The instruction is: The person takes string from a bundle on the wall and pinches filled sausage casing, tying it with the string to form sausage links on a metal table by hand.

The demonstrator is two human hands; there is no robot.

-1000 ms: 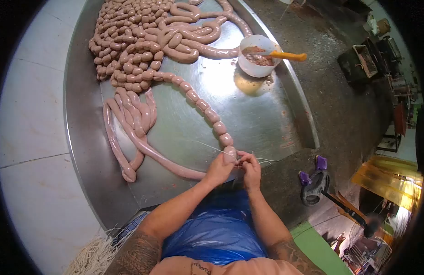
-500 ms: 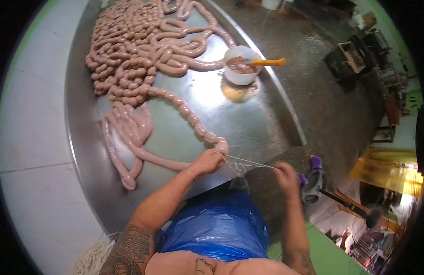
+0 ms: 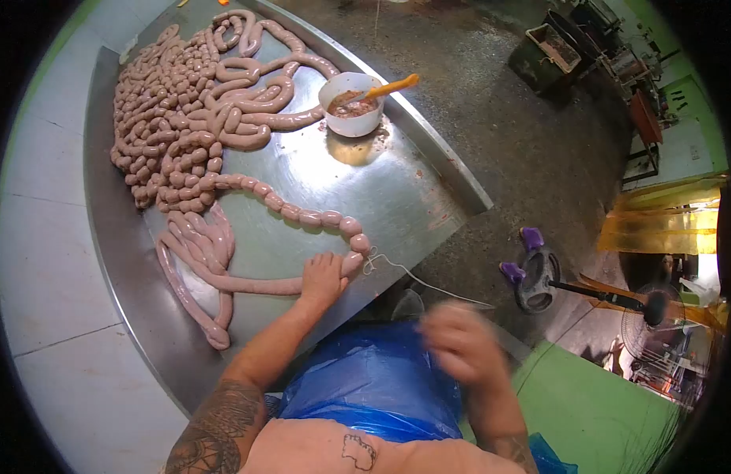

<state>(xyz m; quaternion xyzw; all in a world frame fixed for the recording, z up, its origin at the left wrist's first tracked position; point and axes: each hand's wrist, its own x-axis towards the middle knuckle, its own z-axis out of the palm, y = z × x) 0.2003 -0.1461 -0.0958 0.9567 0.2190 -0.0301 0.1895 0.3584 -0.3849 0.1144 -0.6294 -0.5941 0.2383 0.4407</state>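
My left hand (image 3: 324, 280) is wrapped around the long sausage (image 3: 259, 284), just where tied links curve down to the table's near edge. A chain of short tied links (image 3: 290, 212) runs from there back to the pile. White string (image 3: 405, 271) hangs at the last link and trails right across the table edge. Smeared by motion, my right hand (image 3: 464, 344) is raised over the blue plastic apron (image 3: 365, 379), a little below the string's far end. Whether it holds anything I cannot make out.
A large heap of linked sausages (image 3: 172, 110) covers the steel table's (image 3: 397, 186) far left. A white bowl (image 3: 351, 118) with meat mix and an orange-handled tool stands near the raised rim. On the floor to the right is a standing fan (image 3: 654, 312) with purple footwear (image 3: 512, 272) by its base.
My right hand has swung down and left, and the string, formerly taut between both hands, now lies slack. My left hand has shifted left along the sausage. The camera view has turned.
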